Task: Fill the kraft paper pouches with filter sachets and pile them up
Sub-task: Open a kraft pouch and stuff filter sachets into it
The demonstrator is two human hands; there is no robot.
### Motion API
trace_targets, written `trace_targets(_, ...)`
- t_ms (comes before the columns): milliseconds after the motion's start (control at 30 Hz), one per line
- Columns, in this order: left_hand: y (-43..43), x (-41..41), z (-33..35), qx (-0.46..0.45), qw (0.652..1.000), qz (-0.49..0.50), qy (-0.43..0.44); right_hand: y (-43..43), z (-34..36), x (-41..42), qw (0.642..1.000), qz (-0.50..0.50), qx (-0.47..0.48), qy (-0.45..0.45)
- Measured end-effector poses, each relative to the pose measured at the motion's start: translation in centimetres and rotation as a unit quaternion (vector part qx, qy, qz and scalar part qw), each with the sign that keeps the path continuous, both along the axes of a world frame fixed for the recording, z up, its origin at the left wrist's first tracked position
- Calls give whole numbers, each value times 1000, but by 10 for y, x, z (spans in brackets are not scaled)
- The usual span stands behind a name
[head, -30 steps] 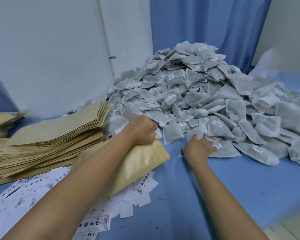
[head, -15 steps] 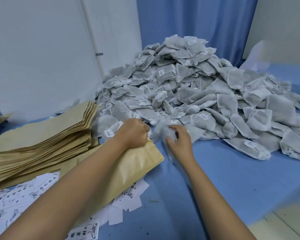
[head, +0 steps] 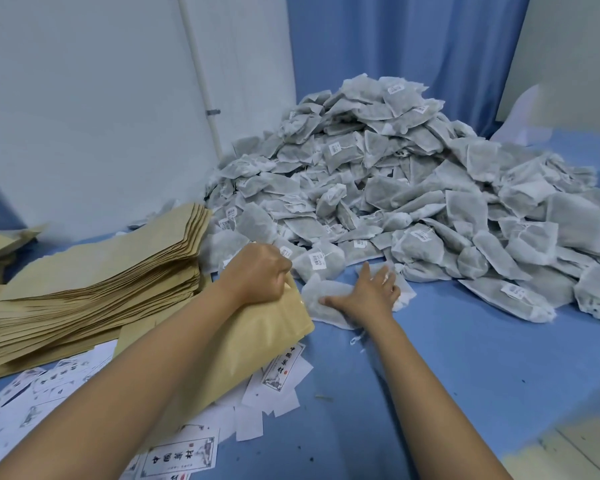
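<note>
Half a second before, the right hand [head: 369, 296] had been up at the pouch mouth beside the left, with a sachet in its fingers. Now it was back at the foot of the sachet heap [head: 413, 188], lying flat with thumb and fingers spread over a loose sachet [head: 321, 299] on the blue cloth [head: 465, 375], pressing on it but not yet closed round it. I took that to mean one sachet had gone in and the hand was after another, so filling of this pouch was still under way.

The left hand [head: 257, 280] was clenched round the top edge of the kraft pouch [head: 257, 344], holding its mouth towards the heap. The pouch lay slanted under the left forearm, its lower part resting on scattered printed labels [head: 281, 372], just to the right of the stack of flat empty pouches [head: 94, 282]. It was plain tan paper, smooth, with a slight sheen and a soft swell to its body. Its mouth was hidden by the fist, so how full it was I could not tell.
</note>
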State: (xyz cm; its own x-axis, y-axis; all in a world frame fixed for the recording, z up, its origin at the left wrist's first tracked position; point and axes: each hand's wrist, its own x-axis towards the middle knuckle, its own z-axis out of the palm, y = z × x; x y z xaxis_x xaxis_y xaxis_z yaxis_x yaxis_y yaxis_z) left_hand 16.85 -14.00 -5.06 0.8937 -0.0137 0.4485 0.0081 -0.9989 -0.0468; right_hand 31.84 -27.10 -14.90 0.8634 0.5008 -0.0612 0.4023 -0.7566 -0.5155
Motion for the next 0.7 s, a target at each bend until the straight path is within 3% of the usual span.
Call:
trace_targets(133,3,-11,6,-6,999,-22,-27,-3,6,5,993,19,-119,12)
trace_targets(233,1,-20,11,-2,999,-28,-37,-4,11,-3,991,-50,-90,-81)
trace_targets(300,0,-27,13,4,999,-28,-42,-4,11,-12,993,-45,-3,-112)
trace_targets(333,0,-30,14,5,999,-27,-45,-3,12,-19,990,-37,106,-82)
trace_targets(367,1,-34,14,5,999,-25,-48,-4,17,-26,961,-38,273,-1)
trace_targets(400,1,-38,14,6,998,-23,-50,-4,28,-36,877,-33,465,120)
trace_targets(433,0,-41,15,8,998,-22,-54,-4,38,-45,746,6,613,262)
trace_targets(467,0,-44,15,9,998,-23,-60,-2,45,-53,617,69,677,396)
trace_targets(500,-1,-46,16,6,997,-24,-66,2,52,-61,534,115,675,496)
trace_targets(533,-2,-47,18,2,997,-25,-76,6,58,-68,523,152,630,554)
trace_targets(633,-1,-55,24,-18,993,-28,-114,18,62,-95,671,246,445,540)
trace_targets(700,0,-63,29,-19,990,-33,-132,19,66,-105,715,287,362,525)
